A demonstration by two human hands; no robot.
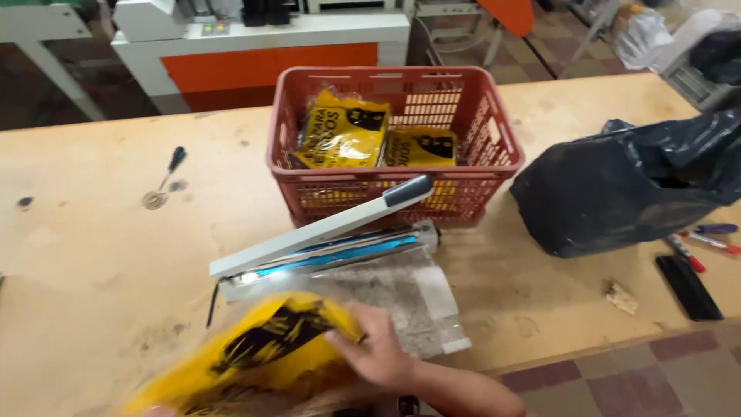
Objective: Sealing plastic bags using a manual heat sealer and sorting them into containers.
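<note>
Gripping a yellow pouch (255, 355) by its upper right edge, the person's right hand (378, 351) is reaching in from the bottom of the view, fingers (343, 340) closed on the film. The pouch, yellow with black print, is lying blurred across the near edge of the wooden table (93, 262), just in front of a heat sealer (324, 243). The left hand is hardly showing at the bottom left corner under the pouch, so its grip cannot be told. The sealer's pale arm is standing raised at an angle, its dark tip pointing up to the right, with the shiny blue-lit bar lying open beneath it. A clear plastic sheet (421, 305) is lying beside the sealer, touching the right hand's far side. Behind the sealer a red basket (494, 147) is standing on the table, holding more yellow pouches (343, 131). A black bag (617, 185) is slumping to the right of the basket, near but apart from it. Pens (706, 241) and a flat black bar (689, 287) are lying by the bag at the right edge. A screwdriver (166, 176) is resting well to the left, away from everything else.
</note>
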